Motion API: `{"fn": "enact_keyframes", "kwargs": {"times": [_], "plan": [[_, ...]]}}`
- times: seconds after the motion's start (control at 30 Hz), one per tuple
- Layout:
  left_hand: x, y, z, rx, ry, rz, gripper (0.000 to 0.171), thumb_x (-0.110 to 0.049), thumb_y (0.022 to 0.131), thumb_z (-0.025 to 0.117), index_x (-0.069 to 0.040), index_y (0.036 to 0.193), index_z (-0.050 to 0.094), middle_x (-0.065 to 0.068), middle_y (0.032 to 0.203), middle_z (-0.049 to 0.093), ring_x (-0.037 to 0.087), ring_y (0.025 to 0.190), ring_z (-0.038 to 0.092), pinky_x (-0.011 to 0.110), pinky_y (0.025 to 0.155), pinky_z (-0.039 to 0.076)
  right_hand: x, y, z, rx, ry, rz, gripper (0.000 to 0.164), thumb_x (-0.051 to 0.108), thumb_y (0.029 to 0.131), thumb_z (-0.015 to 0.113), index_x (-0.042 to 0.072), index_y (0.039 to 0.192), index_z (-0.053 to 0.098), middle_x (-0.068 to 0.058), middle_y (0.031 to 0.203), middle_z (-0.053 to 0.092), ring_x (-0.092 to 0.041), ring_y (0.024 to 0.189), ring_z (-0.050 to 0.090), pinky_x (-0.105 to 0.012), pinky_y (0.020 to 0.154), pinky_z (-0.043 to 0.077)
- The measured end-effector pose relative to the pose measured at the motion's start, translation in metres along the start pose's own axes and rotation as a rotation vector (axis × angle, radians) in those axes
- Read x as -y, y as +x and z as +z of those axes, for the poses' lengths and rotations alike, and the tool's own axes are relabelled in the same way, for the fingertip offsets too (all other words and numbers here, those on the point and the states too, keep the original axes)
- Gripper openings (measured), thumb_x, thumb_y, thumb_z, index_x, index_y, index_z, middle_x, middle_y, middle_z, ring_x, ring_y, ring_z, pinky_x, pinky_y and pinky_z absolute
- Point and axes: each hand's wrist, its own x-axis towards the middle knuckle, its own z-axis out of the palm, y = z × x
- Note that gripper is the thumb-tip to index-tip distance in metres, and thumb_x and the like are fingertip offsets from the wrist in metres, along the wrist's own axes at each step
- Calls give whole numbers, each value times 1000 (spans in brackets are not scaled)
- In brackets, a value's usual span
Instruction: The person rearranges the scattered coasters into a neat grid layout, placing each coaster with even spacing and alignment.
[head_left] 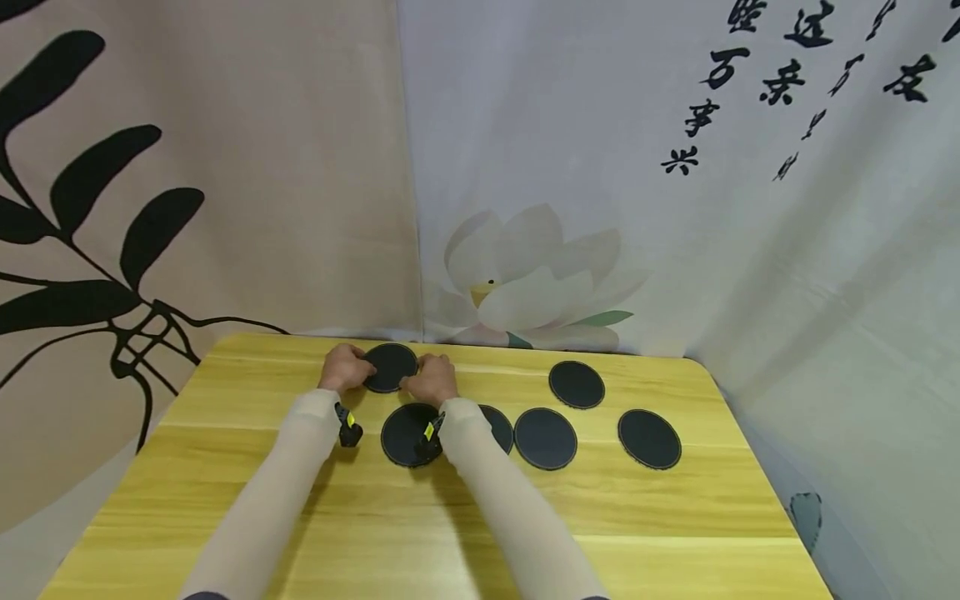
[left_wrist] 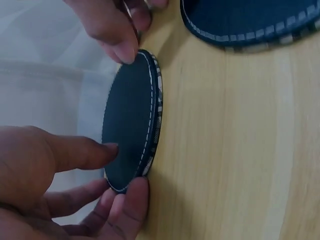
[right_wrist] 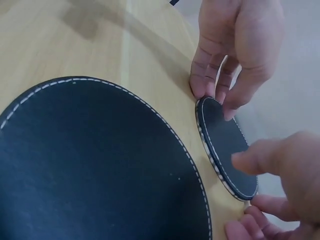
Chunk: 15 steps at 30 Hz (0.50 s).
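A round black coaster (head_left: 391,367) with a pale stitched rim is at the table's far edge, between both hands. My left hand (head_left: 345,368) pinches its left side, thumb on the top face and fingers at the edge in the left wrist view. On the opposite side my right hand (head_left: 432,380) pinches the rim, its thumb (right_wrist: 247,159) over the top face. The coaster's edge shows a checked pattern in the left wrist view. Just nearer lies a second black coaster (head_left: 403,435), partly covered by the device on my right wrist.
Right of my right forearm lie a partly hidden coaster (head_left: 499,428) and another coaster (head_left: 546,439) beside it. Farther right are a back coaster (head_left: 577,384) and a front coaster (head_left: 649,439). The wooden table (head_left: 360,533) meets a printed curtain (head_left: 300,167) behind.
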Motion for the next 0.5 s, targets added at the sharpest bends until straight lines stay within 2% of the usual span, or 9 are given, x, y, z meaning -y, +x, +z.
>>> {"fn": "enact_keyframes", "kwargs": {"times": [0.13,0.2,0.37,0.43,0.5], "plan": [[-4,-2,-2,-37,-21,-3,48,-11,95,62,10,137,57,32,136,60,35,100,69,35,77,59,-1,2,2,-48,56,7,46,23,92,73,3,133,66,-18,132,60,-36,123,56,-46,103,52],[-5,-2,-1,-46,-35,-11,46,-10,94,61,9,136,59,31,134,61,33,97,69,31,71,57,-2,2,2,-64,77,10,46,21,92,73,3,133,65,-17,131,61,-34,121,59,-45,101,54],[-3,-2,1,-61,-77,-32,45,-8,94,60,6,136,60,30,135,60,33,103,64,27,68,52,-4,0,3,-91,105,-17,43,17,92,73,1,131,64,-16,126,64,-32,115,61,-43,97,55],[-1,-2,2,-64,-106,-43,45,-7,94,59,4,137,60,31,136,60,30,97,65,28,67,52,-5,0,3,-111,126,-24,41,14,91,73,0,128,64,-16,121,66,-30,109,62,-41,93,56],[0,-1,2,-61,-147,-55,45,-6,93,59,3,137,61,32,135,59,25,85,68,29,64,56,-6,0,4,-130,156,-26,40,11,90,73,-1,127,64,-15,117,68,-27,104,64,-38,89,57]]}}
